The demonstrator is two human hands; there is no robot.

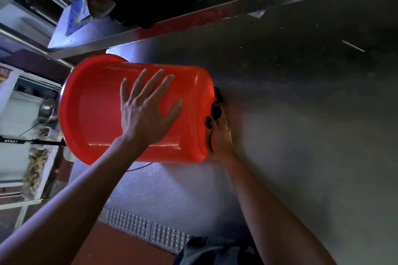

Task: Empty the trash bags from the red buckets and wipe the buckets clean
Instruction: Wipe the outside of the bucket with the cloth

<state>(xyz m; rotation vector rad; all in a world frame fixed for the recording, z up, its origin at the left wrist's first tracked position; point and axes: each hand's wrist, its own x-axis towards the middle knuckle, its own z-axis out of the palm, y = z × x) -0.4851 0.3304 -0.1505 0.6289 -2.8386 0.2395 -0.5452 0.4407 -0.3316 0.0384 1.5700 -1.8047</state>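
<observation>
Wiping the base of a tipped red bucket

The red plastic bucket (137, 109) lies on its side on the steel counter (301, 114). The left hand (146, 109) presses flat, fingers spread, on its wall; the right hand (219, 133) grips a dark cloth (216, 109) against its base. Likely light, stiff and slick, so steady it by the rim.

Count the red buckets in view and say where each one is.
1. The red bucket lies on its side on the steel counter, the left hand flat on its wall, the right hand at its base. Others may be out of frame.
</observation>
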